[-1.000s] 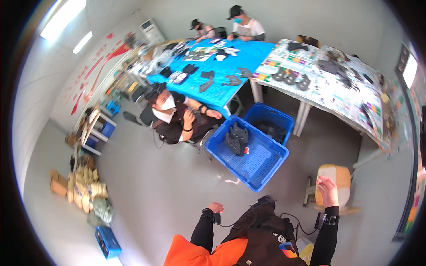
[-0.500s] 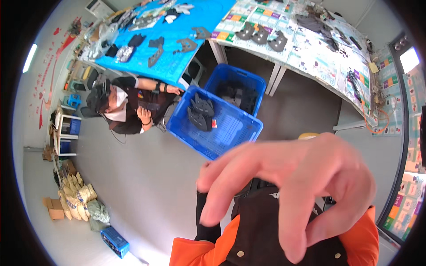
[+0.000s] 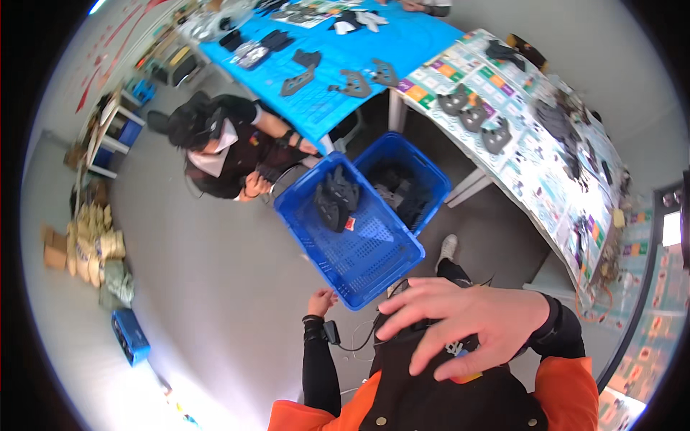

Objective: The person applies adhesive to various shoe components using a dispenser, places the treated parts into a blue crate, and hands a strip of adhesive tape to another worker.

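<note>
A grey floor [image 3: 208, 287] is seen from above, and 2 desks are set end to end at the top: a blue desk [image 3: 338, 65] strewn with dark grey shaped parts [image 3: 350, 82], and a desk under a patterned cover [image 3: 546, 165] carrying more of the same parts. A seated person [image 3: 230, 147] in dark clothes is placed beside the blue desk. 2 blue crates are set on the floor below the desks, touching at a corner: the nearer crate [image 3: 352, 230] holds a few dark parts at its far end, the farther crate [image 3: 402, 176] holds a dark heap. The right hand [image 3: 467, 323] is raised close to the camera, over the wearer's black and orange jacket [image 3: 431, 395]; its grip is wide, fingers spread, and nothing is held. The left hand [image 3: 320, 302] is held low, just beside the near corner of the nearer crate, its grip loosely open and empty; a small dark device [image 3: 330, 332] is worn at that wrist. Sacks [image 3: 100, 251] and a small blue box [image 3: 129, 337] lie along the left wall.
</note>
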The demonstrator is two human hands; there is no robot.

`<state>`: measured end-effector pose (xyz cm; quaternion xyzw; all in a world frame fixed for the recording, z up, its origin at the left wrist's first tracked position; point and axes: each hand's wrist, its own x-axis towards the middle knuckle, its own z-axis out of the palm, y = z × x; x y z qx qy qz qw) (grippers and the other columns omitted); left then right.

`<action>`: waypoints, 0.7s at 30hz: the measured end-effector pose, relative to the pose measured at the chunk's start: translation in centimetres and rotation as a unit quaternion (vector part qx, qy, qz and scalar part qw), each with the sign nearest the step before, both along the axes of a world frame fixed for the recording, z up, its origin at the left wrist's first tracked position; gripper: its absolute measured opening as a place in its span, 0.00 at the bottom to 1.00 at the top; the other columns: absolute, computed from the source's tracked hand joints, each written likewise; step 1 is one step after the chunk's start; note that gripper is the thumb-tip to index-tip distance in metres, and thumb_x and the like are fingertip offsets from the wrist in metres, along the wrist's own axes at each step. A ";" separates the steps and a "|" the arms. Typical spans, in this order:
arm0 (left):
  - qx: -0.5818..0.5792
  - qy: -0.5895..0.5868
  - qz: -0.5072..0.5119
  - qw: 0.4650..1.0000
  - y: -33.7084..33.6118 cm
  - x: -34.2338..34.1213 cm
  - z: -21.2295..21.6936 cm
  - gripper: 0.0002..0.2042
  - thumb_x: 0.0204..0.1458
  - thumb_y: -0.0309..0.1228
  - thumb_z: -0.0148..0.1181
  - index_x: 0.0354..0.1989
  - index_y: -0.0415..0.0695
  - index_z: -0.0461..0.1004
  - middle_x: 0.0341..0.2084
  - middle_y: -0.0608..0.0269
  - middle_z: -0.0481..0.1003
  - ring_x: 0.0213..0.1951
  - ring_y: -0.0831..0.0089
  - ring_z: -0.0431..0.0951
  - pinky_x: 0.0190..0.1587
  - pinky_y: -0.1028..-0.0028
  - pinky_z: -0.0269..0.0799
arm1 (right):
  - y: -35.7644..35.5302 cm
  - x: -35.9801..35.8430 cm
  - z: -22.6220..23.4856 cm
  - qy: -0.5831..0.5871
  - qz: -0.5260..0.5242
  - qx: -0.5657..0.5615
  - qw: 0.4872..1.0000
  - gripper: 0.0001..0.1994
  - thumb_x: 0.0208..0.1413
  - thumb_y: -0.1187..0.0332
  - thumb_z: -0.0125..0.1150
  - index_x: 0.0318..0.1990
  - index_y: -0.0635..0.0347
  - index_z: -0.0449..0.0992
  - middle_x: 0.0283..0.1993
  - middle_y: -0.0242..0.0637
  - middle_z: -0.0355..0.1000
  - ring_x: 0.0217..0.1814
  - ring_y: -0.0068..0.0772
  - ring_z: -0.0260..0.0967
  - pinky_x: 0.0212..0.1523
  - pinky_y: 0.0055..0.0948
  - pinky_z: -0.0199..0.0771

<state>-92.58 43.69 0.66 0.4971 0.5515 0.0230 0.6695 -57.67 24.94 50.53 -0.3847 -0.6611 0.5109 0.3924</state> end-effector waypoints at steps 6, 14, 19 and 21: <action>0.004 -0.035 0.136 0.990 -2.5 3.2 0.3 0.11 0.66 0.35 0.59 0.47 0.40 0.77 0.34 0.59 0.83 0.33 0.73 0.83 0.34 0.76 0.75 | 1.2 6.0 -3.5 -0.248 0.002 0.043 0.968 0.10 0.59 0.64 0.68 0.48 0.47 0.82 0.65 0.38 0.69 0.76 0.50 0.57 0.74 0.65 0.45; -0.070 -0.002 0.281 0.957 -11.3 11.5 0.9 0.15 0.61 0.32 0.65 0.49 0.34 0.75 0.34 0.56 0.81 0.30 0.70 0.83 0.28 0.77 0.76 | -0.8 20.9 -12.8 -0.225 -0.118 -0.032 0.967 0.10 0.58 0.67 0.68 0.46 0.56 0.82 0.59 0.38 0.74 0.67 0.46 0.66 0.68 0.41 0.64; 0.014 0.070 0.249 0.966 -7.7 21.0 -0.4 0.29 0.55 0.36 0.72 0.60 0.39 0.65 0.33 0.58 0.77 0.28 0.71 0.80 0.24 0.72 0.74 | -4.1 31.0 -20.3 -0.208 -0.201 -0.093 0.953 0.09 0.58 0.67 0.67 0.44 0.58 0.81 0.50 0.40 0.77 0.57 0.45 0.73 0.57 0.37 0.71; 0.024 0.074 0.238 0.968 -3.4 26.4 -0.9 0.30 0.56 0.36 0.71 0.62 0.41 0.62 0.36 0.59 0.76 0.30 0.72 0.79 0.25 0.72 0.73 | -4.7 33.7 -23.1 -0.204 -0.228 -0.123 0.944 0.08 0.58 0.67 0.67 0.42 0.59 0.81 0.45 0.42 0.78 0.52 0.46 0.75 0.51 0.36 0.74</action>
